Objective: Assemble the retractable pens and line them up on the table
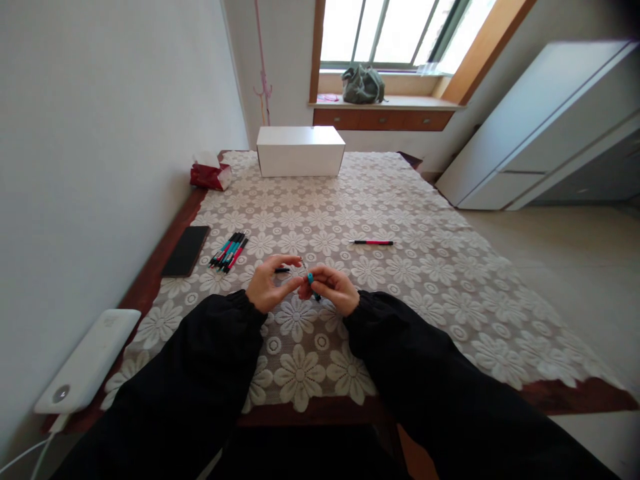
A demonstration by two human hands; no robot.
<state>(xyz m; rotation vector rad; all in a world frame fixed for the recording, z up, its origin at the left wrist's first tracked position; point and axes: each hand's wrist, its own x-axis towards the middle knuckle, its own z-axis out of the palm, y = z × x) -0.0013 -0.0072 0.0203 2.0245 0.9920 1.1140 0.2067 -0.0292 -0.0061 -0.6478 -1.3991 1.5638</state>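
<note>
Two arms in view, both wrapped in long black sleeves (210, 360) of a loose, matte fabric that bunches into soft folds along the forearms. The cuffs are gathered snug at the wrists, puffing the cloth just behind them. No stripes, logos or buttons to be seen on either sleeve. Out of the cuffs come the left hand (270, 283) and the right hand (333, 287), both bare: no gloves, and no rings or watch that can be made out

blue pen (311, 279): mostly hidden by fingers (320, 283) | small black part (282, 270): too small to identify
</note>
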